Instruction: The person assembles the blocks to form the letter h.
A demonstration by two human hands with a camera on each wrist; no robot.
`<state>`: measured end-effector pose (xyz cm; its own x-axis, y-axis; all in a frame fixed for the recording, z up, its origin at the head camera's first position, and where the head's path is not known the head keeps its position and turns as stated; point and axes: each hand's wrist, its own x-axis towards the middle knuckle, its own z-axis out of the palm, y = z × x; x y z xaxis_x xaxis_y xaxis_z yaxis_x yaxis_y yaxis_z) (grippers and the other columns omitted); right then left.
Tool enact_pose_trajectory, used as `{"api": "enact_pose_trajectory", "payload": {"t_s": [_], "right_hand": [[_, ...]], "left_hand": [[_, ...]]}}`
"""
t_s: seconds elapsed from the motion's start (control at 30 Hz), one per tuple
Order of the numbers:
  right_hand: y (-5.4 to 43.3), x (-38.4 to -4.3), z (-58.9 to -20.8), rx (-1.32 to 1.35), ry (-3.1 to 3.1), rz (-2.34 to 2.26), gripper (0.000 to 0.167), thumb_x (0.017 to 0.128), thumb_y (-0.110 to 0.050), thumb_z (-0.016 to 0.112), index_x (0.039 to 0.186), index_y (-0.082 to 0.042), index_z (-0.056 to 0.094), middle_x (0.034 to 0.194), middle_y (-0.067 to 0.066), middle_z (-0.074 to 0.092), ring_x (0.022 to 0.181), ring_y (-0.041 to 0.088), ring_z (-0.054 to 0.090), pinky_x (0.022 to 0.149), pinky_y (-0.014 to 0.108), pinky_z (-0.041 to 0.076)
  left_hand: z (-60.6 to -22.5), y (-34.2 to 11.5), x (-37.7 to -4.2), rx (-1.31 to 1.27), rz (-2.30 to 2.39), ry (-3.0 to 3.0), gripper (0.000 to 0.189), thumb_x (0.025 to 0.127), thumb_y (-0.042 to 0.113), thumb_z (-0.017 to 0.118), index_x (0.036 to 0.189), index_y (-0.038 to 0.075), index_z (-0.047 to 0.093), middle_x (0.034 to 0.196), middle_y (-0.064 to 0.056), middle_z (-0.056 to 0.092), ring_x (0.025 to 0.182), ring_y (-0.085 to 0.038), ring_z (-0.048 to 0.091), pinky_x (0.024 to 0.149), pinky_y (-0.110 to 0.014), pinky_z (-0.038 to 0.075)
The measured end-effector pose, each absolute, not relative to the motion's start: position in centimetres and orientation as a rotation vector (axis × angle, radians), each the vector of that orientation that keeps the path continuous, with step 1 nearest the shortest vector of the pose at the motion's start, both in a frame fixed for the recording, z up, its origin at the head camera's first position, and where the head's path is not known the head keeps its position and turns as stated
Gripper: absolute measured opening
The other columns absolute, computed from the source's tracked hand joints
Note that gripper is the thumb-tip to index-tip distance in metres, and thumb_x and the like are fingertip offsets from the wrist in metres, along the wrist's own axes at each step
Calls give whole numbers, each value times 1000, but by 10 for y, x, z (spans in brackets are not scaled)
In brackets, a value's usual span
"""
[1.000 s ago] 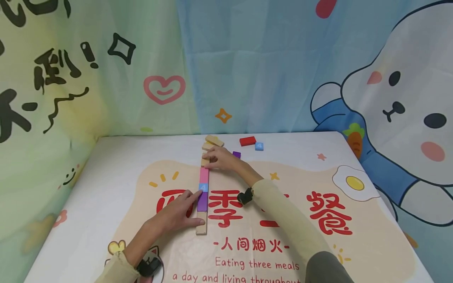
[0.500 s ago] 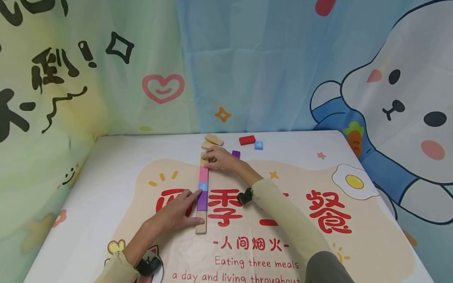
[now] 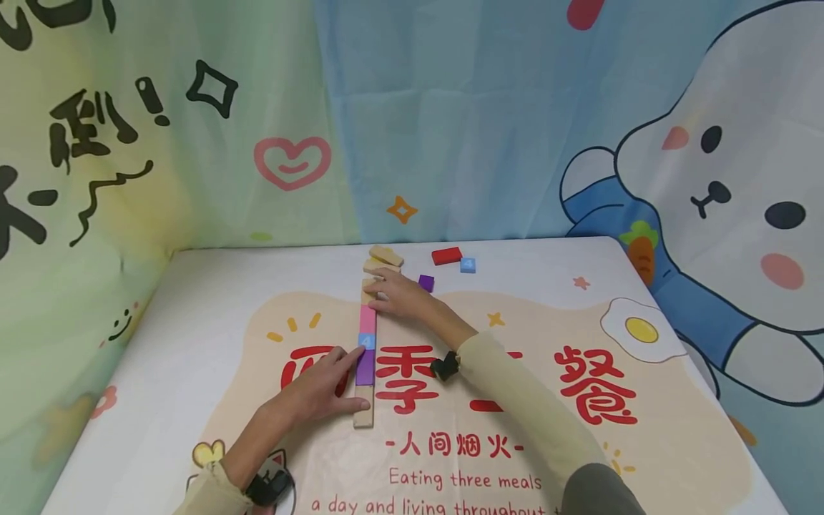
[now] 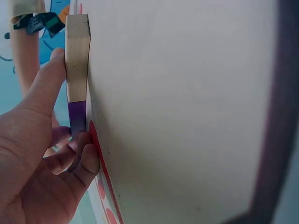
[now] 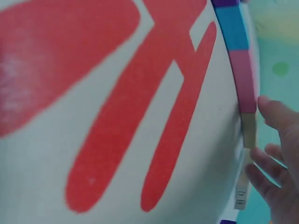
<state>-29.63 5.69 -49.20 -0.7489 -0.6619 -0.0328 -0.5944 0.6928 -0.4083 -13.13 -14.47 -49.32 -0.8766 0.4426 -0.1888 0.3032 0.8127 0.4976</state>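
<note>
A straight row of blocks lies end to end on the table: a near wooden block, a purple block, a blue block marked 4, a pink block and a far wooden block. My left hand rests along the row's left side, thumb on the near wooden block, forefinger by the blue and purple seam. My right hand holds the far wooden block between thumb and fingers, the thumb beside its seam with the pink block. The fingers partly hide that block in the head view.
Beyond the row lie loose wooden blocks. To their right are a purple block, a red block and a small blue block. A printed cloth covers the table, and a curtain hangs behind.
The right forefinger has stretched a little toward the loose wooden blocks. The left hand stays on the row, and the blocks keep their places while the head view shifts slightly.
</note>
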Motion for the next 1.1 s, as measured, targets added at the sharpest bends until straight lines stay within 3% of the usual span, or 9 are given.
{"api": "enact_pose_trajectory", "payload": {"t_s": [0.57,0.77,1.1], "right_hand": [[120,-242,-480,-856,2690,-918,48,92,-32,67,135,-12,57,139,11,50,128,27,52,99,43,50],[129,-246,-487,-699,2737,-1058,50,90,-27,69,134,-9,55,130,11,55,116,25,58,92,39,54],[138,-269,-492,-514,2783,-1068,55,89,-28,71,136,-8,53,130,12,52,114,26,58,92,39,54]], "left_hand": [[-492,-145,-131,583,679,2696,96,74,59,75,152,21,33,115,0,50,97,-9,47,68,-19,48],[-494,-145,-132,584,697,2682,96,75,59,74,152,21,33,117,0,50,100,-10,47,69,-18,49],[-491,-146,-131,575,698,2688,95,75,58,75,152,20,34,119,-1,50,102,-12,47,72,-20,50]]}}
